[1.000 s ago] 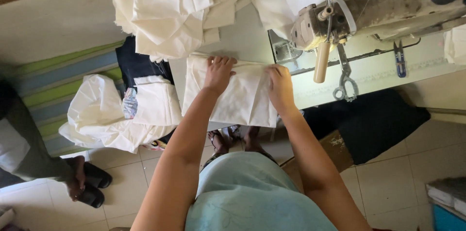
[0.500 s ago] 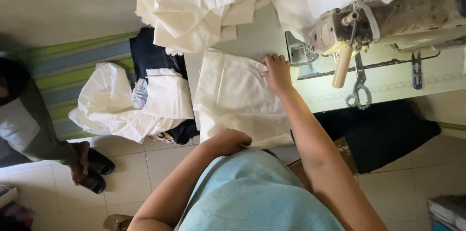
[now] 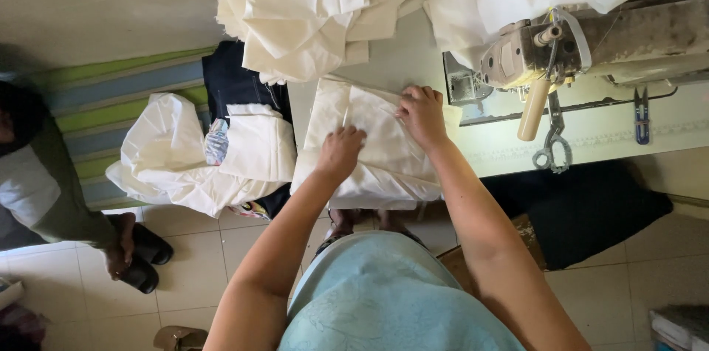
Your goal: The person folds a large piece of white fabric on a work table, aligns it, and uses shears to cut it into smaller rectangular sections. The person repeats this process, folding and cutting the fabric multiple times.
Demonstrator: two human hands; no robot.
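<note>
A folded piece of white fabric [image 3: 377, 170] lies flat on the front edge of the sewing table [image 3: 591, 137]. My right hand [image 3: 422, 111] presses down on its upper right part, fingers spread a little. My left hand [image 3: 341, 150] rests on the middle of the fabric, fingers closed around a thin white stick [image 3: 345, 116] that points away from me. Both forearms reach over my pale blue garment.
A sewing machine [image 3: 591, 41] stands to the right, with scissors [image 3: 550, 148] hanging below it and blue snips [image 3: 641, 118] beside them. Heaped white cloth [image 3: 310, 4] lies behind the fabric. White garments [image 3: 199, 152] rest on a striped bench. Another person [image 3: 37, 174] sits at the left.
My left hand left the fabric, dropped to my lap, then came back onto the fabric holding a thin white stick. My right hand stayed on the fabric.
</note>
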